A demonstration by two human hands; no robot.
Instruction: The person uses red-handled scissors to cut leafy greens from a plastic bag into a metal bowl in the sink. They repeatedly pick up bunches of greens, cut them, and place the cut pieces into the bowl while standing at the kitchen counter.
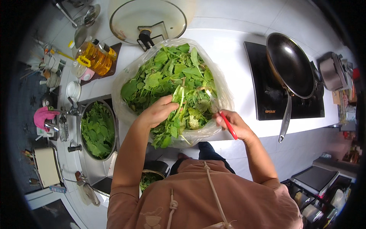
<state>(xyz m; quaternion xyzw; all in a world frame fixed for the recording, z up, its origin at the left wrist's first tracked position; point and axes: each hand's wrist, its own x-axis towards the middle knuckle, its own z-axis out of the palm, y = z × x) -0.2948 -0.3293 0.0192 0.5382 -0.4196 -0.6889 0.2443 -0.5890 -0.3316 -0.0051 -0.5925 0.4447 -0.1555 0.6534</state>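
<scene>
A large clear plastic bag (226, 94) stands wide open on the counter, full of leafy greens (160, 77). Over its near side, my left hand (160, 111) grips a bunch of greens (179, 100), pale cut-looking stems upward and leaves hanging toward me. My right hand (236, 124) is closed around the red handle (228, 126) of a small knife at the bag's right edge. Its pale blade (211, 97) points away from me over the greens, apart from the held bunch. Some leaves under the blade are yellowed and spotted.
At left, a metal basin (115, 134) of green leaves sits in the sink (88, 169). A bin (160, 167) with scraps stands below by my legs. A wok (290, 65) rests on the black cooktop (257, 106), its handle jutting forward. Oil bottles (97, 58) and a glass lid (128, 20) stand behind.
</scene>
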